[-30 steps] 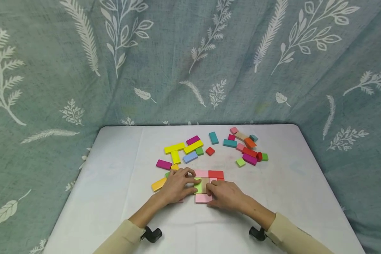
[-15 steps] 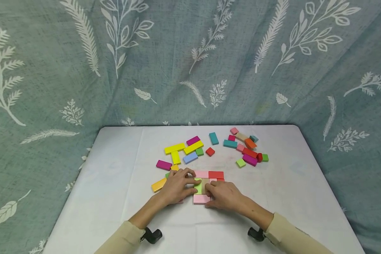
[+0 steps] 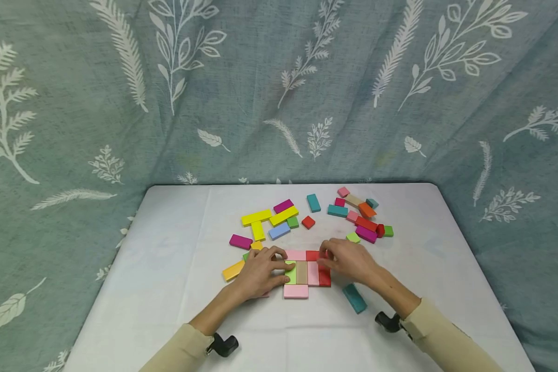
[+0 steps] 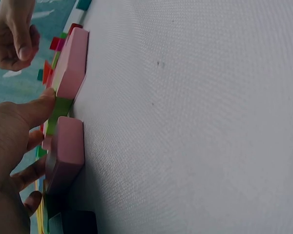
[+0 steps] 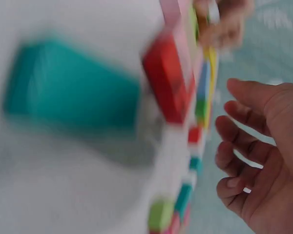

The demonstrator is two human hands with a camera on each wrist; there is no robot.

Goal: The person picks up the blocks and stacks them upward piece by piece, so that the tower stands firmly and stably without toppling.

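My left hand (image 3: 260, 271) lies at the left of a flat block layout, its fingertips touching a light green block (image 3: 292, 276). In the left wrist view its thumb is straight against the green block (image 4: 62, 106). Beside the green block stand a tan block (image 3: 301, 273), a pink block (image 3: 313, 274) and a red block (image 3: 324, 279). One pink block (image 3: 296, 292) lies along the front, another pink block (image 3: 296, 255) along the back. My right hand (image 3: 351, 258) hovers over the red right end, fingers loosely bent, holding nothing. A teal block (image 3: 355, 298) lies right of the layout.
Loose yellow blocks (image 3: 256, 217), a blue block (image 3: 279, 231) and magenta block (image 3: 241, 241) lie behind and left. A mixed cluster with a red block (image 3: 366, 223) and teal block (image 3: 337, 210) lies at the back right. A patterned curtain (image 3: 260, 93) hangs behind the table.
The front pink block slid slightly left under my right hand. That hand then left it, moving up and right, uncovering the red block and the teal block. My left hand stays put.
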